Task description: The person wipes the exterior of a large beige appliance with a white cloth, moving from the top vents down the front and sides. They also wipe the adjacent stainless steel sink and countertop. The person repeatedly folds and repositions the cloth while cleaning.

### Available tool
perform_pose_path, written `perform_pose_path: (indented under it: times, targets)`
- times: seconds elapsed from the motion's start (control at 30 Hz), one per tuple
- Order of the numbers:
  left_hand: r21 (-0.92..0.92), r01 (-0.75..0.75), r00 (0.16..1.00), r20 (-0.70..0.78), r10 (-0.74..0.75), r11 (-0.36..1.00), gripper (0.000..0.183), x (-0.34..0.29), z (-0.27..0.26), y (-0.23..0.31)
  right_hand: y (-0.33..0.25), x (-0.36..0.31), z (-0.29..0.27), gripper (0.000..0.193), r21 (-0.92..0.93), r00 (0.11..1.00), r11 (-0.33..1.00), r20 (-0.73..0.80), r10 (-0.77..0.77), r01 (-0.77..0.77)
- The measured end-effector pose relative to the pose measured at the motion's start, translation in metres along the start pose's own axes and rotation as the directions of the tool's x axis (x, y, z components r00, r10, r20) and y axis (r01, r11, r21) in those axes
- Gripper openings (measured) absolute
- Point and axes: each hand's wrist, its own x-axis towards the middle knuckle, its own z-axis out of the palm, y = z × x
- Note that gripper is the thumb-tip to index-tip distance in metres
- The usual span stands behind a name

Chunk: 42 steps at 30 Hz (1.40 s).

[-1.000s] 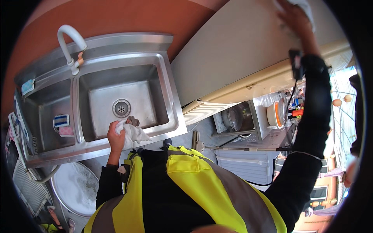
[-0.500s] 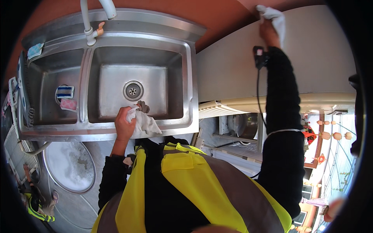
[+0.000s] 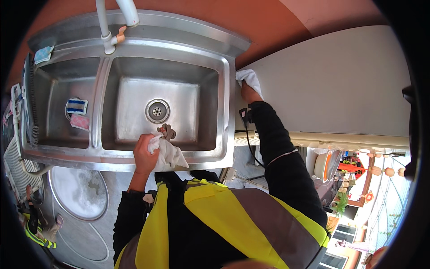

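— The scene?
— A double-basin stainless-steel sink (image 3: 226, 103) stands beside a smooth pale-grey flat surface (image 3: 331, 80).
— And the hands?
— A crumpled white cloth (image 3: 171, 156) hangs at the sink's front rim (image 3: 112, 159), gripped by the left hand (image 3: 145, 154), fingers curled. A smaller bunched white cloth (image 3: 252, 80) is at the surface's sink-side edge, held in the right hand (image 3: 250, 93), fingers partly hidden.
— Smallest?
— A soft-looking grey-brown bundle (image 3: 167, 131), poking out above the larger basin (image 3: 134, 105).

Your R hand (image 3: 250, 93) had its fingers partly hidden by a white cloth (image 3: 251, 80); your L hand's (image 3: 145, 153) tips sat behind a 2nd cloth (image 3: 170, 154). Grey-brown bundle (image 3: 167, 132): prob. fabric, too unclear. Tap (image 3: 102, 20) top & co-worker (image 3: 38, 228) were cut off.
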Motion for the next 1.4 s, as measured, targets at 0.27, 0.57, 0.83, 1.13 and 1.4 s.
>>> perform_pose_path:
  times: [0.27,0.57,0.83,1.13,1.4]
  targets:
    - [0.028,0.003,1.0,0.011,-0.003,1.0,0.036,-0.001,0.0,-0.001,0.028,0.092,-0.089,0.015,0.184,0.896,0.963,-0.433,-0.099,0.196]
    - [0.006,-0.005,1.0,-0.015,0.005,1.0,0.037,0.0,0.001,-0.001,0.03,0.058,-0.03,0.011,0.936,0.958,0.227,0.234,0.166,-0.268]
    - [0.0,-0.032,0.999,-0.036,0.032,0.999,0.035,-0.001,0.001,-0.005,0.036,0.074,-0.057,0.018,0.795,0.97,0.57,0.094,0.225,-0.209]
    - [-0.279,0.1,0.989,-0.075,-0.125,0.955,0.021,0.0,-0.001,-0.006,-0.023,-0.008,-0.096,0.029,0.619,0.627,-0.156,0.779,-0.005,-0.77]
    - [-0.866,0.366,0.924,0.296,-0.24,0.341,0.034,0.03,0.023,0.065,-0.183,-0.095,-0.148,0.061,0.206,0.622,-0.699,0.665,-0.413,-0.685]
